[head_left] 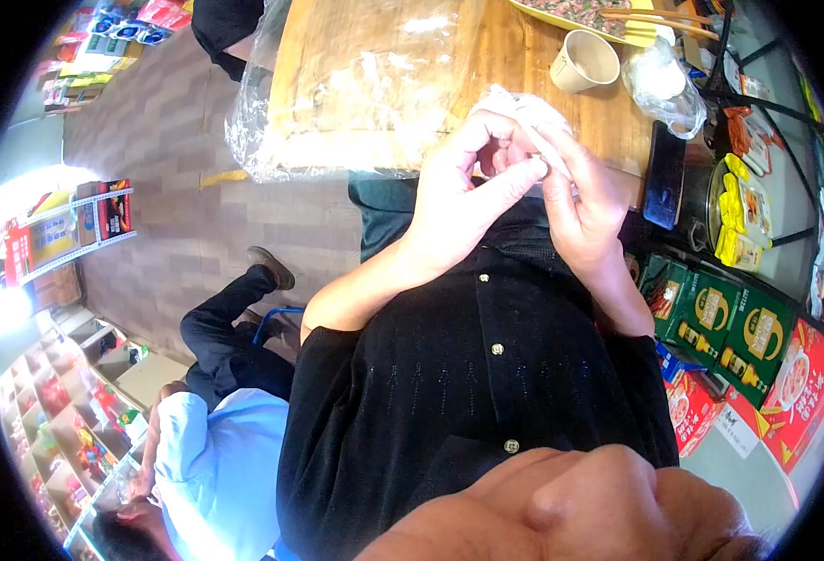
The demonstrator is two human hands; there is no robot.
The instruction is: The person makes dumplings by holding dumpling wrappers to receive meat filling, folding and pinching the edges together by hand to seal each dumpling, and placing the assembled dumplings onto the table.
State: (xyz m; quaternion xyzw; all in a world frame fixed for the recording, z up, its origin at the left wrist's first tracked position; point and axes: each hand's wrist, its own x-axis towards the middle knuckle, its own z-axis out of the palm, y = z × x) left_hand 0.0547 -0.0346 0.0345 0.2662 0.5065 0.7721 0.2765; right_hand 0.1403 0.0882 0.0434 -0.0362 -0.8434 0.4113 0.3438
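My left hand [463,187] and my right hand [585,201] meet over the front edge of the wooden table [356,93]. Between them is a thin, soft white sheet [522,105], too unclear to tell whether it is dough or tissue. The left thumb and fingers curl together at its near side, and the right fingers are bent round its right side. Beyond my hands stands a paper cup [585,62]. A yellow-rimmed dish [561,17] of chopped filling with wooden chopsticks [664,19] lies behind the cup.
Clear plastic film [262,140] covers the table's left part. A plastic bag [664,89] and a dark phone [664,175] are at the right, near shelves with packets [744,210] and green boxes [720,318]. A person in light blue [220,458] sits at lower left.
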